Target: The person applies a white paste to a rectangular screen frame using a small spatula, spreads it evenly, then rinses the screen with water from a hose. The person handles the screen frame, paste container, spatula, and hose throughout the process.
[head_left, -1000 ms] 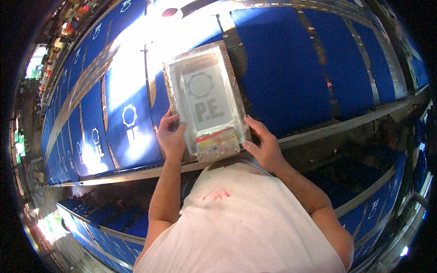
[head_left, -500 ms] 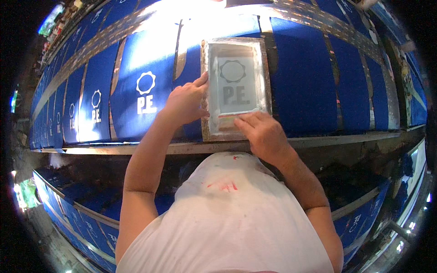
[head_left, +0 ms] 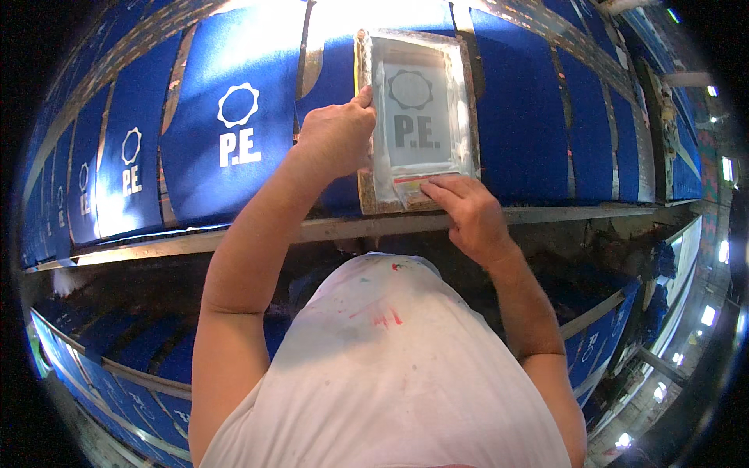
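While white emblems (head_left: 225, 153) are already borne by blue panels (head_left: 199, 171) at left, none is seen at right; under the screen frame (head_left: 424, 117), upper centre, print cannot be told. Left rim touched by left hand (head_left: 335, 139); closure of its grip cannot be told. Squeegee (head_left: 409, 187) gripped by right hand (head_left: 473, 210), frame's lower end. Mesh left uncovered above, bounded by rims; worktop edge (head_left: 312, 231) just below.

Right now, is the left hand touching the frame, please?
Touching. The head view shows the left hand with its fingers lying on the left edge of the frame.
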`<state>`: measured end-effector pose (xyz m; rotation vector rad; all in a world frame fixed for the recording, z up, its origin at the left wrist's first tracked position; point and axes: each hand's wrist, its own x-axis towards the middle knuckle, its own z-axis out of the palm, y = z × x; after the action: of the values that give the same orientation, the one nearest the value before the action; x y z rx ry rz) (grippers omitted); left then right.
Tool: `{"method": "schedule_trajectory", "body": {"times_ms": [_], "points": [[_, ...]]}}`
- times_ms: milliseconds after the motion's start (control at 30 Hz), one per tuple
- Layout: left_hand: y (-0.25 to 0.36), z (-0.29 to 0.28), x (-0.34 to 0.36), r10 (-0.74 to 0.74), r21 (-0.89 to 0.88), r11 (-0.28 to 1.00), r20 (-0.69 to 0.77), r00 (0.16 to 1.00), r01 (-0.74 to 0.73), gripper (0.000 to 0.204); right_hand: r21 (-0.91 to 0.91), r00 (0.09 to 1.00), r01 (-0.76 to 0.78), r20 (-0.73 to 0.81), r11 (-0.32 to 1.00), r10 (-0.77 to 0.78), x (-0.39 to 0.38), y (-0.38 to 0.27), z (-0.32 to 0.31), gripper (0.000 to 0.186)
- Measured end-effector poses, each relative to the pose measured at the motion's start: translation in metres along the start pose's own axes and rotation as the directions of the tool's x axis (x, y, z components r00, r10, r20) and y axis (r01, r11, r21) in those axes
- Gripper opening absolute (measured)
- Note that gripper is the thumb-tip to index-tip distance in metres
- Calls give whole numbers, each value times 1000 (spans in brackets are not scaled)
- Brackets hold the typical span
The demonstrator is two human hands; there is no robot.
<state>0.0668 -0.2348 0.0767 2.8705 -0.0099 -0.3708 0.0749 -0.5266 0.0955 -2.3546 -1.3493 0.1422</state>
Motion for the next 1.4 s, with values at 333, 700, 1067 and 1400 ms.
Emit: {"method": "schedule_trajectory", "body": {"times_ms": [333, 700, 1067, 1400], "points": [[0, -8, -3, -21, -24, 999, 47, 999, 22, 111, -130, 983, 78, -153, 988, -97, 62, 53, 33, 62], [9, -10, 1, -104, -9, 994, 76, 992, 105, 109, -164, 995, 59, -71, 985, -71, 200, 125, -2, 49], [15, -11, 1, -139, 19, 990, 61, 988, 138, 101, -176, 991, 134, 19, 975, -132, 225, 139, -7, 42], [8, -7, 3, -106, -10, 994, 62, 992, 107, 96, 18, 964, 116, 240, 993, -117, 120, 74, -20, 55]]}}
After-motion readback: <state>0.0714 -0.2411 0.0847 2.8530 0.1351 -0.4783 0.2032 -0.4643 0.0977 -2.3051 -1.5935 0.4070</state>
